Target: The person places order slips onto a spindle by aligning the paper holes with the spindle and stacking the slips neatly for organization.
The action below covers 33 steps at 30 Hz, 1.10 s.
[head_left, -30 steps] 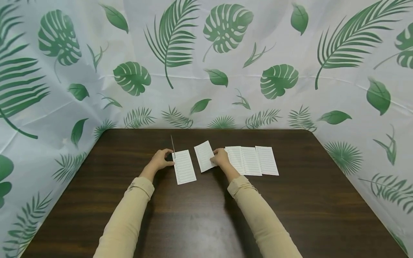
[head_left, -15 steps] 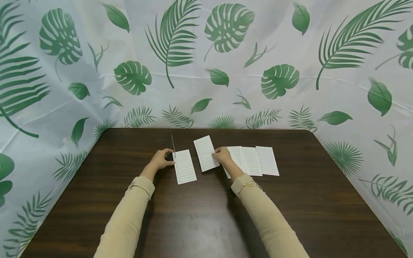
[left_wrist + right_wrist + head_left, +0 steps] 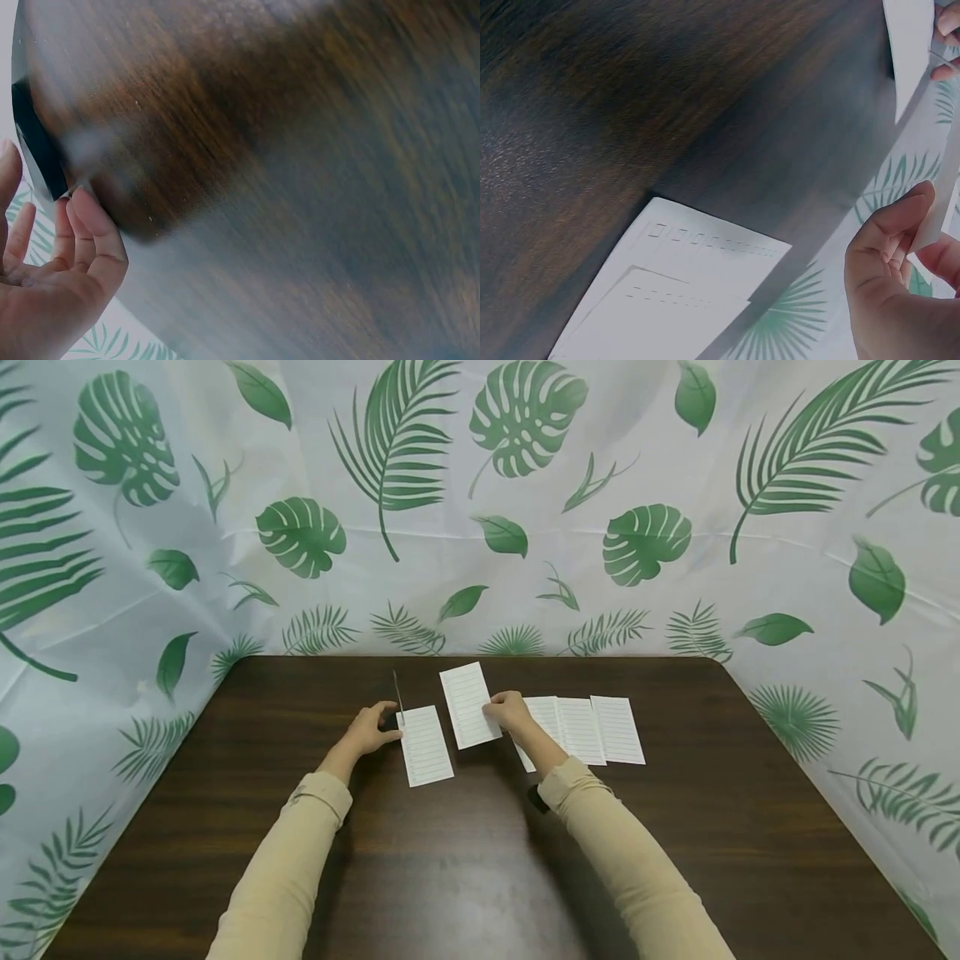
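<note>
My left hand (image 3: 366, 731) curls its thumb and fingers around the black base (image 3: 39, 142) of a paper spike (image 3: 398, 693). The thin rod rises through the top-left corner of a white lined card (image 3: 427, 752). Most of the base is hidden under this card in the head view. To its right, my right hand (image 3: 513, 714) pinches the right edge of a second lined card (image 3: 467, 702), raised off the table. In the right wrist view, thumb and fingers grip this card (image 3: 934, 221), seen nearly edge-on.
Three overlapping lined cards (image 3: 579, 731) lie right of my right hand, which partly covers the leftmost. They rest on a dark wooden table (image 3: 450, 868). A white sheet with green leaves (image 3: 555, 543) hangs behind the table and at its sides.
My right hand has lifted its card and carried it away from me and slightly left. The left hand and the card on the spike have stayed in place.
</note>
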Motion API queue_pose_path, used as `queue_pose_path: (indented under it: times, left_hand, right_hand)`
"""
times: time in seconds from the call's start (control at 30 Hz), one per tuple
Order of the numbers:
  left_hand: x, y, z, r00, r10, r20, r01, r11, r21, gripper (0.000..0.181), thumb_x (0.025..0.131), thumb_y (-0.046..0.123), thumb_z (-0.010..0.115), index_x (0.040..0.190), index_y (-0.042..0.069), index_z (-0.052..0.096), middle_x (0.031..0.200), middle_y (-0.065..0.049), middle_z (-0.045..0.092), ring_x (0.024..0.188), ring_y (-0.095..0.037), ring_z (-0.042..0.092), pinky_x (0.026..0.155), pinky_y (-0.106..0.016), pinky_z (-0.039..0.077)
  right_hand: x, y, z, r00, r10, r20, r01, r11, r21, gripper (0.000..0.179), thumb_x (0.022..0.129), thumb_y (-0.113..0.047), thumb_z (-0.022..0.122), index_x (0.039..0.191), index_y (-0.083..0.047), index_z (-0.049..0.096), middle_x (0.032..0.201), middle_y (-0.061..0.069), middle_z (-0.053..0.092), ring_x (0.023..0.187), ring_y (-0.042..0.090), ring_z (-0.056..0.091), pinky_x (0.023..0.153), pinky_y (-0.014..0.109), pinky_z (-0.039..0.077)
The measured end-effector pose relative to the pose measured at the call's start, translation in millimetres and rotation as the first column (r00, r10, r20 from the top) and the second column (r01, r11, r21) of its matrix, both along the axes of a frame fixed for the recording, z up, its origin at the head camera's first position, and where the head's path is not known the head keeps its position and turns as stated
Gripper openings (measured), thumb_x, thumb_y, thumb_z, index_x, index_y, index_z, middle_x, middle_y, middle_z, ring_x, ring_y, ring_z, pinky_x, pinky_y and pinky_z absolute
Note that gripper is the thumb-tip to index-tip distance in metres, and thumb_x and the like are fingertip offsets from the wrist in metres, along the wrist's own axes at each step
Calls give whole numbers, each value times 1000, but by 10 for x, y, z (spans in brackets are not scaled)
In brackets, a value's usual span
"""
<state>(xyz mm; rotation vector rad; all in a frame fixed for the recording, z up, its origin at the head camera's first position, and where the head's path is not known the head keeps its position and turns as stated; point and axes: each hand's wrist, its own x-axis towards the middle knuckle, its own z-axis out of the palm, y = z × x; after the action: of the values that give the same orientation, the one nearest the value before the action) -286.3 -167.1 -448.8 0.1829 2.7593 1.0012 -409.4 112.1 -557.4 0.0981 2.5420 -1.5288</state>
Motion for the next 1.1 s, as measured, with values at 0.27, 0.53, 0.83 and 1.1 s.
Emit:
queue_pose_path:
  times: [0.27, 0.53, 0.83, 1.1]
  left_hand:
    - [-134, -129, -220, 996, -22, -90, 25, 999, 40, 50, 95, 29, 57, 138, 7, 43, 116, -25, 53, 109, -36, 52, 92, -50, 45]
    - [35, -115, -70, 977, 58, -206, -56, 998, 15, 32, 95, 15, 55, 121, -3, 58, 103, -23, 61, 95, -35, 56, 82, -49, 45]
    - [110, -198, 12, 963, 33, -269, -34, 999, 0, 27, 95, 15, 55, 115, -2, 63, 103, -22, 63, 97, -36, 59, 82, -51, 48]
    - [168, -194, 190, 937, 31, -347, -30, 1000, 8, 27, 99, 14, 47, 114, -1, 64, 102, -20, 68, 89, -31, 64, 77, -48, 51]
  right_hand:
    - [267, -102, 373, 1000, 5, 26, -3, 998, -64, 18, 87, -13, 57, 93, 2, 65, 92, 12, 62, 75, 22, 62, 61, 34, 56]
    - [805, -221, 1090, 999, 26, 42, -23, 996, -84, 22, 90, -11, 57, 99, 8, 63, 100, 17, 61, 84, 24, 59, 72, 36, 55]
    - [1122, -339, 1514, 996, 26, 84, -20, 997, -77, 23, 93, -10, 52, 102, 9, 61, 88, 8, 57, 70, 11, 52, 56, 18, 44]
    - [1163, -320, 1549, 993, 53, 105, -41, 992, -117, 25, 94, -11, 52, 107, 8, 60, 96, 11, 58, 75, 13, 52, 60, 20, 46]
